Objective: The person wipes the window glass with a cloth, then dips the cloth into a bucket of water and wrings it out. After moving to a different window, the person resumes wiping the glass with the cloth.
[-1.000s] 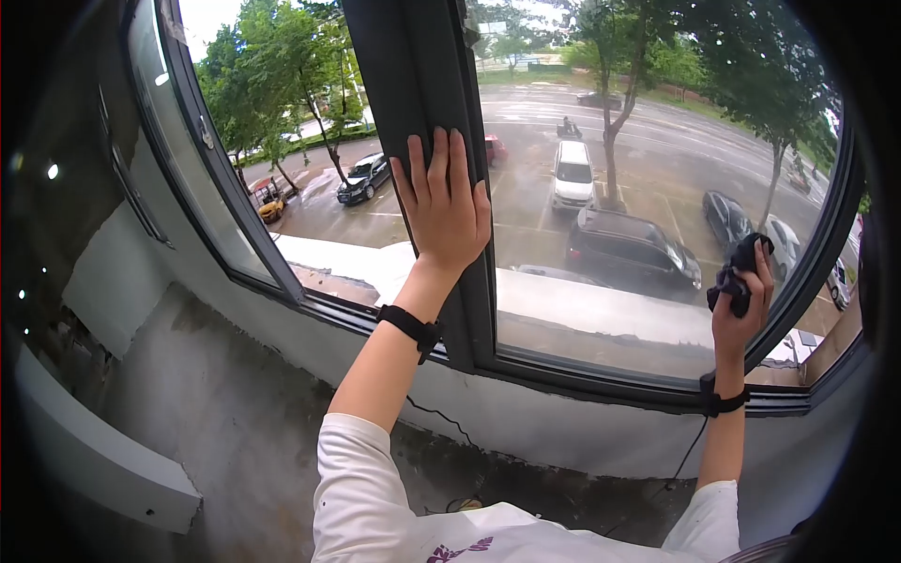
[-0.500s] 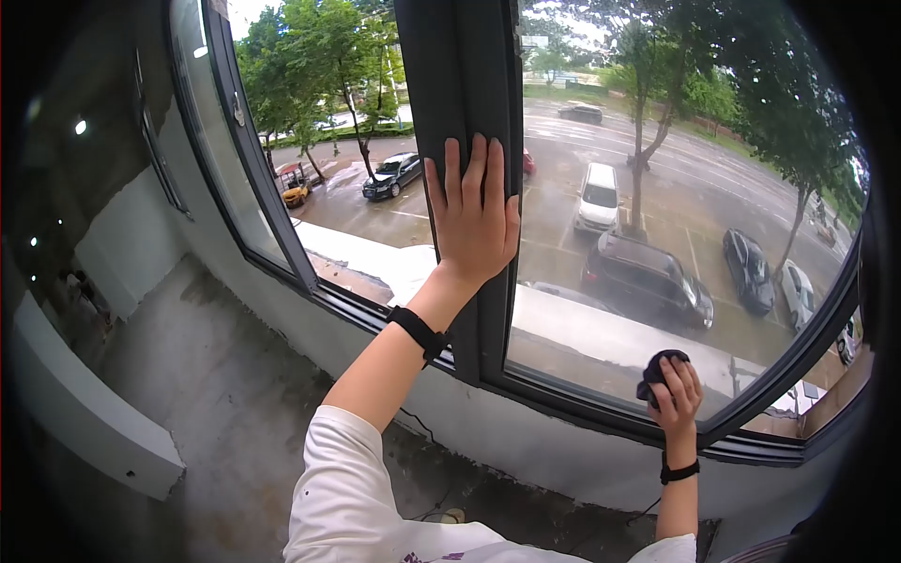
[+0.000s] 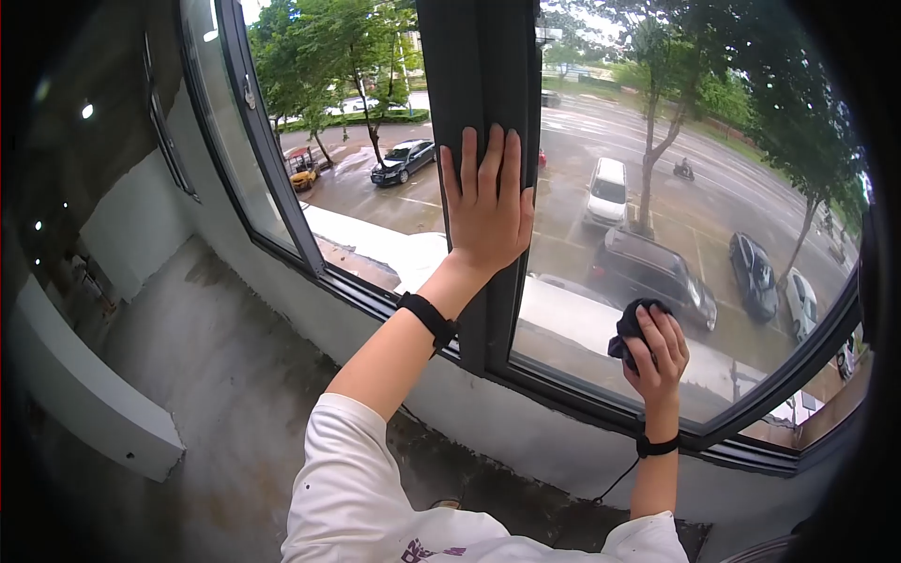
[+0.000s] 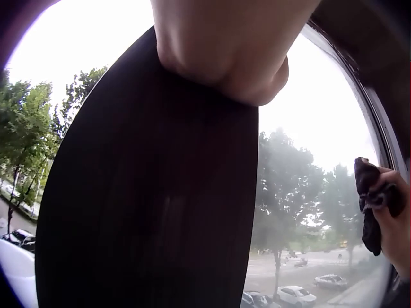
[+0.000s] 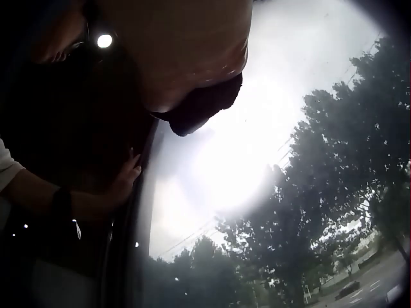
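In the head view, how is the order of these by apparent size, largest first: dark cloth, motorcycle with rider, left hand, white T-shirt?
1. White T-shirt
2. Left hand
3. Dark cloth
4. Motorcycle with rider

Daylight through glass [image 3: 572,249], dim floor [image 3: 235,347], dark fisheye edges, right wrist view glaring white

The left hand [image 3: 488,220] lies on the window post [image 3: 481,66]. Right of it, the cloth [image 3: 627,330] is in the right hand [image 3: 663,361], before the pane [image 3: 563,235]. The wall [image 3: 526,427] lies below the post, cars [image 3: 607,193] beyond it.
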Demonstrator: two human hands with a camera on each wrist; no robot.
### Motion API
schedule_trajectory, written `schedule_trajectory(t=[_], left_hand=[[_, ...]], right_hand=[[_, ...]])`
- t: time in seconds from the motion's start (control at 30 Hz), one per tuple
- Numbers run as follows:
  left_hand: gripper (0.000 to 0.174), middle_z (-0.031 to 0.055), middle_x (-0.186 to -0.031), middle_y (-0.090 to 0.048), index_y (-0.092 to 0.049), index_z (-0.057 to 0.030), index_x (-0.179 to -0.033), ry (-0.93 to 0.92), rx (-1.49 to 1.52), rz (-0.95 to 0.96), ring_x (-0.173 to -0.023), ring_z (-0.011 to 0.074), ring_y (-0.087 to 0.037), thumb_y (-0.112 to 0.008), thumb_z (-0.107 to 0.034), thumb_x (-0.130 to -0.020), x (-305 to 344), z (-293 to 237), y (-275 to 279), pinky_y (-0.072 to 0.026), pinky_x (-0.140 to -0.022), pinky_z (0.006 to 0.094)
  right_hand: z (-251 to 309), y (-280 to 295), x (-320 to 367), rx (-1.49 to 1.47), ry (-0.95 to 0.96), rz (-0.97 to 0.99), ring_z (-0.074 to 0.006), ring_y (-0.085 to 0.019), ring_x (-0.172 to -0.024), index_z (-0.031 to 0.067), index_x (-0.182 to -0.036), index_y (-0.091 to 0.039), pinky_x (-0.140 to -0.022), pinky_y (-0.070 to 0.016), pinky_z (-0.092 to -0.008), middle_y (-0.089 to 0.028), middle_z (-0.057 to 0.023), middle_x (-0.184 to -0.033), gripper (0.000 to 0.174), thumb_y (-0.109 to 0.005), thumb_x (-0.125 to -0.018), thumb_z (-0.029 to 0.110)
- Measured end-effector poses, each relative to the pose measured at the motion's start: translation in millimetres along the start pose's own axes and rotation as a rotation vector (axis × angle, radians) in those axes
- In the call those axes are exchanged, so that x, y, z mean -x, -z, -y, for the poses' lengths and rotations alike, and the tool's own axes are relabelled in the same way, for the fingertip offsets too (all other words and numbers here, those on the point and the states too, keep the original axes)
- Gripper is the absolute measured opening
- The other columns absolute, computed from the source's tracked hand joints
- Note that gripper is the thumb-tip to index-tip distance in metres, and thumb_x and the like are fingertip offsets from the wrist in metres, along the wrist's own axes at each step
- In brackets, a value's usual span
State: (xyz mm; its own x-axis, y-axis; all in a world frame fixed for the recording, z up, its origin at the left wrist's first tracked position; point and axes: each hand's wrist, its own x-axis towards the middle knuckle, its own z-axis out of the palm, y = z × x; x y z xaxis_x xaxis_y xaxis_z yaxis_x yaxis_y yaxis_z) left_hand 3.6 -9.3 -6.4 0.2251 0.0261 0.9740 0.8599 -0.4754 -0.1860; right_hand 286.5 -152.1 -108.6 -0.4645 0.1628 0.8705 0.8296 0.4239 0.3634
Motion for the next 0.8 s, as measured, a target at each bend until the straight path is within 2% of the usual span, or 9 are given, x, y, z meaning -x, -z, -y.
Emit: schedule_trajectory(t=[0.07, 0.13, 0.2, 0.33, 0.43, 0.5, 0.6, 0.67, 0.8], left_hand=[[0.065, 0.0228, -0.157, -0.035, -0.035, 0.0032, -0.155, -0.018, 0.011, -0.004, -0.151, 0.0471, -0.022, -0.047, -0.023, -0.097, 0, 2, -2, -0.0139, -0.122, 0.0636], [0.064, 0.023, -0.157, -0.036, -0.035, 0.0036, -0.155, -0.005, -0.018, -0.006, -0.15, 0.0472, -0.024, -0.047, -0.023, -0.098, 0, 1, -1, -0.0143, -0.122, 0.0638], [0.064, 0.0229, -0.156, -0.036, -0.036, 0.0037, -0.154, 0.033, -0.005, 0.026, -0.15, 0.0471, -0.024, -0.047, -0.023, -0.098, 3, -2, 1, -0.0145, -0.122, 0.0637], [0.064, 0.0234, -0.155, -0.037, -0.036, 0.0046, -0.154, -0.008, -0.019, -0.004, -0.15, 0.0468, -0.024, -0.048, -0.022, -0.097, 1, -2, 2, -0.0137, -0.122, 0.0629], [0.062, 0.0233, -0.156, -0.036, -0.035, 0.0049, -0.154, 0.005, -0.031, -0.01, -0.15, 0.0473, -0.023, -0.045, -0.022, -0.1, -1, -2, 0, -0.013, -0.123, 0.0626], [0.062, 0.0233, -0.156, -0.035, -0.035, 0.0049, -0.154, -0.002, -0.021, 0.009, -0.15, 0.0475, -0.023, -0.044, -0.022, -0.1, 1, -2, 2, -0.0128, -0.123, 0.0625], [0.061, 0.0233, -0.157, -0.035, -0.034, 0.0048, -0.155, -0.017, -0.013, -0.003, -0.15, 0.0476, -0.022, -0.043, -0.022, -0.101, 0, -1, 1, -0.0124, -0.123, 0.0622], [0.061, 0.0232, -0.157, -0.035, -0.034, 0.0047, -0.155, -0.013, -0.035, 0.003, -0.15, 0.0475, -0.022, -0.042, -0.022, -0.101, 2, 0, 0, -0.0125, -0.123, 0.0622], [0.064, 0.0216, -0.156, -0.037, -0.04, 0.0024, -0.153, 0.003, -0.022, -0.016, -0.149, 0.0467, -0.026, -0.05, -0.023, -0.096, 1, -1, -1, -0.0163, -0.121, 0.0656]], right_hand=[[-20, 25, 39, 0.044, 0.046, 0.056, -0.0358, -0.063, -0.125, 0.0097, -0.09, -0.068, -0.104, -0.0525, -0.0471, -0.069, -0.0146, -0.128, 0.013, -0.071, -0.08, 0.003], [-50, 67, 75, 0.163, -0.048, 0.04, -0.0382, -0.062, -0.125, 0.0064, -0.092, -0.065, -0.105, -0.0519, -0.0475, -0.067, -0.0181, -0.13, 0.011, -0.071, -0.083, 0.003], [-76, 98, 85, 0.322, -0.264, -0.123, -0.0407, -0.06, -0.126, 0.0011, -0.098, -0.063, -0.109, -0.0475, -0.0469, -0.065, -0.0219, -0.133, 0.012, -0.069, -0.087, 0.001], [-110, 106, 20, 0.263, -0.558, -0.516, -0.037, -0.058, -0.13, -0.0032, -0.104, -0.062, -0.114, -0.0398, -0.0431, -0.062, -0.0224, -0.137, 0.014, -0.065, -0.09, -0.005], [-74, 69, -31, 0.215, -0.506, -0.557, -0.038, -0.058, -0.13, -0.0022, -0.102, -0.063, -0.111, -0.0431, -0.0447, -0.063, -0.0219, -0.137, 0.014, -0.065, -0.088, -0.004], [-40, 40, -39, 0.185, -0.401, -0.418, -0.0407, -0.06, -0.126, 0.0019, -0.1, -0.065, -0.111, -0.0434, -0.0485, -0.065, -0.0219, -0.134, 0.016, -0.069, -0.085, 0.002], [-16, 23, -25, -0.037, -0.039, -0.053, -0.0315, -0.067, -0.118, 0.0094, -0.085, -0.067, -0.1, -0.0542, -0.0452, -0.072, -0.0112, -0.123, 0.011, -0.073, -0.078, 0.004], [-24, 30, 8, -0.096, 0.118, 0.089, -0.0292, -0.068, -0.115, 0.0105, -0.082, -0.067, -0.099, -0.0565, -0.0429, -0.072, -0.0098, -0.122, 0.009, -0.073, -0.079, 0.005], [-61, 78, 78, 0.066, -0.007, 0.035, -0.0335, -0.067, -0.116, 0.01, -0.083, -0.064, -0.101, -0.0556, -0.0459, -0.072, -0.012, -0.12, 0.016, -0.077, -0.078, 0.002]])
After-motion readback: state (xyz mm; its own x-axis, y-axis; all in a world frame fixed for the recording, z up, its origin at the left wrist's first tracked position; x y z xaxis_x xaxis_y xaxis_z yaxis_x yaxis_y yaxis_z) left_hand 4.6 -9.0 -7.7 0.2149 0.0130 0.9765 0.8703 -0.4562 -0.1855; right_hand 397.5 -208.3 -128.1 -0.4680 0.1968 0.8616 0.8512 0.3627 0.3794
